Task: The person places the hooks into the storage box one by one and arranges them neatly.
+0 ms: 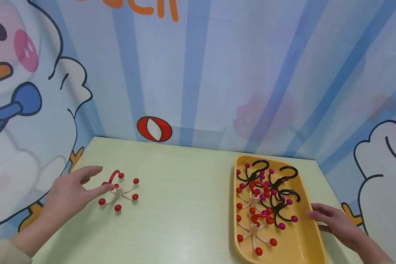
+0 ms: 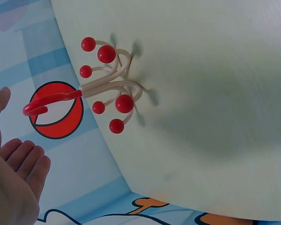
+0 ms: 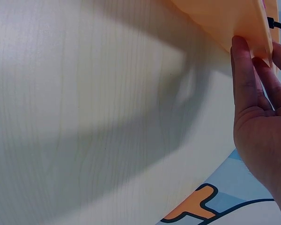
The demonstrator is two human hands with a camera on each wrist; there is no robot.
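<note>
On the table at the left stands what looks like a scalp massager (image 1: 120, 192), its cream legs splayed and tipped with red balls, a red hook-shaped handle (image 2: 51, 100) on top. My left hand (image 1: 69, 190) is beside that handle, thumb and fingers spread apart; the left wrist view shows a gap between them and it. At the right, my right hand (image 1: 338, 223) grips the side of a yellow tray (image 1: 303, 238), thumb over the rim and fingers (image 3: 243, 70) against the outside. Inside lie several similar massagers, some cream with red balls (image 1: 255, 229), others black with magenta balls (image 1: 278, 207).
The pale wood-grain table (image 1: 178, 198) runs back to a blue striped cloth (image 1: 204, 73) printed with cartoon ducks, which also rises at both sides. Between the lone massager and the tray is bare tabletop.
</note>
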